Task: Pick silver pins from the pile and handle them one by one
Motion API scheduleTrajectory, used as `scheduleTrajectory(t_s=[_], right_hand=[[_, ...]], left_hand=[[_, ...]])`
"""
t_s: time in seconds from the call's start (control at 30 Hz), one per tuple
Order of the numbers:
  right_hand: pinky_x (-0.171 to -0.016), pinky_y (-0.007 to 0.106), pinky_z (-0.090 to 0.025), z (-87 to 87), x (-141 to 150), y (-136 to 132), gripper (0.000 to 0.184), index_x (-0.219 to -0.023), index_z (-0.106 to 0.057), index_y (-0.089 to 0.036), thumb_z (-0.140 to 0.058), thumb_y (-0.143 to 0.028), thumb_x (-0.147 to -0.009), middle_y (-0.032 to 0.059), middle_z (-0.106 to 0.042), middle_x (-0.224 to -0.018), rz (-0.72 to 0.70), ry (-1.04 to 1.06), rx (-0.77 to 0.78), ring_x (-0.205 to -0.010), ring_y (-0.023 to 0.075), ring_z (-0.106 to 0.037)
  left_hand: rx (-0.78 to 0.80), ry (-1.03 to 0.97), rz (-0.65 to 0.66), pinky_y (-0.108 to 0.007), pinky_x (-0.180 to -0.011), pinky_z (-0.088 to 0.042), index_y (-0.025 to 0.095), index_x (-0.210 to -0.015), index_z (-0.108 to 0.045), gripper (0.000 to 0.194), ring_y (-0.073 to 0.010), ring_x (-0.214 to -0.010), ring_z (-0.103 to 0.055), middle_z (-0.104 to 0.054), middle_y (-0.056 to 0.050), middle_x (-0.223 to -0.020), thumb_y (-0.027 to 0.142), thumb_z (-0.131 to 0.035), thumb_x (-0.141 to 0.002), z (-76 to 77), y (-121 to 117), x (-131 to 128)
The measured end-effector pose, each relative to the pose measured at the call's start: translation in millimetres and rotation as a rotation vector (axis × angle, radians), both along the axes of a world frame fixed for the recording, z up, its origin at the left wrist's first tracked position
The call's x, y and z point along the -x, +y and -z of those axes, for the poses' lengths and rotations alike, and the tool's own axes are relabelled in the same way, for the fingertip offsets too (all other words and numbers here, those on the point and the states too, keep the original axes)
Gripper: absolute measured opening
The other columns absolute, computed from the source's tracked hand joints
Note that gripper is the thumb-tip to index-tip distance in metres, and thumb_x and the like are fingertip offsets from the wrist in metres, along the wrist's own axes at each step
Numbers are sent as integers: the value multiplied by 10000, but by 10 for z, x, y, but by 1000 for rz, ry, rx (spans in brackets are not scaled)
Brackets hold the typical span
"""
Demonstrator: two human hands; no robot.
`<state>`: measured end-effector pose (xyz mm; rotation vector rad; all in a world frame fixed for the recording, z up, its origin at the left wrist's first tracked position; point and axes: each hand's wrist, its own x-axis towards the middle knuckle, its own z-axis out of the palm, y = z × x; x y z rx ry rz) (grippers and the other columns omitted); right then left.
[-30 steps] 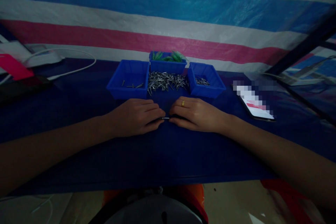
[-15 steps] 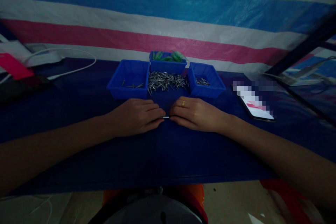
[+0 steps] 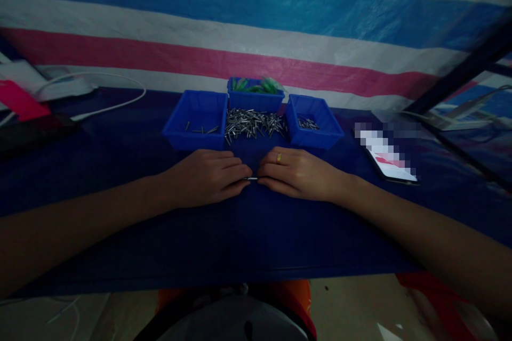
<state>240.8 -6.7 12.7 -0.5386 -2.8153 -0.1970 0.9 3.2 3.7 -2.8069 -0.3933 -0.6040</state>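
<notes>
Between my two hands a thin metal pin (image 3: 252,178) lies level, its ends hidden in my fingertips. My left hand (image 3: 214,177) is closed, thumb and fingers pinching the pin's left end. The other end is pinched by my right hand (image 3: 298,173), which wears a gold ring. Just beyond my hands is a loose pile of similar metal pins (image 3: 254,123) on the blue table (image 3: 256,234). A blue bin (image 3: 194,136) with a few pins stands left of the pile, and another blue bin (image 3: 316,138) with several small metal pieces stands right of it.
Behind the pile, a third blue bin (image 3: 256,101) holds green items in clear plastic. A phone (image 3: 390,160) with a lit screen lies to the right. White cable (image 3: 140,90) and a pink strip (image 3: 24,101) are at the left. A striped sheet (image 3: 256,5) hangs behind the table.
</notes>
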Motion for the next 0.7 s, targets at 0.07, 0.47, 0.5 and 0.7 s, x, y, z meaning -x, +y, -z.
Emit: scheduleTrajectory(t_s=[0.07,0.47,0.5,0.7], right_hand=[[-795,316,-515,1,0,3,346,-991,-658,-99,-371,-288,-1034,95,-666,-910,2,-1,6,-833,182,-598],[-792,317,-516,-8,8,-4,352,-988,-657,-108,-367,-303,-1034,90,-665,-917,17,-5,26,-830,179,-596],[-791,313,-516,-9,10,-4,348,-982,-657,-106,-372,-299,-1033,91,-664,-916,17,2,29,-828,177,-597],[-798,313,-515,-4,3,-3,329,-979,-658,-107,-384,-283,-1028,91,-664,-919,16,8,34,-831,175,-599]], left_hand=[[-5,-5,5,-243,-649,-429,154,-922,-647,251,-128,-671,-578,-671,-15,-760,243,-426,-1002,0,3,2],[5,-2,0,-244,-636,-430,156,-919,-652,267,-122,-665,-574,-663,-11,-748,256,-419,-1005,-2,6,6],[7,0,-2,-244,-639,-431,155,-923,-653,264,-123,-670,-575,-664,-14,-753,256,-422,-1003,-4,5,5],[43,46,-38,-254,-661,-438,174,-941,-661,272,-127,-686,-578,-672,-13,-768,275,-415,-1002,8,7,7]])
